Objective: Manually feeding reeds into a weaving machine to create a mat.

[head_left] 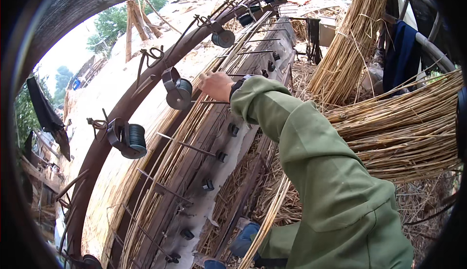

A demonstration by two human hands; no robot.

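Note:
My right hand [216,85], in a green sleeve with a dark band at the wrist, reaches to the middle of a long wooden rack [228,157], its fingers curled on thin straw reeds [175,140] lying along it across metal rods. Just left of the hand a spool of dark cord [179,93] hangs from a curved rusty bar [126,103]; more spools [134,140] hang along that bar. My left hand is not in view. Loose reeds [270,210] cross the lower middle, above my blue shoe [245,240].
A tall tied straw bundle [350,50] leans at the upper right. A large horizontal bundle [399,137] lies at right. Dark blue cloth [401,59] hangs from grey poles. A dark beam [73,6] arches at upper left. Straw litter lies beside the rack.

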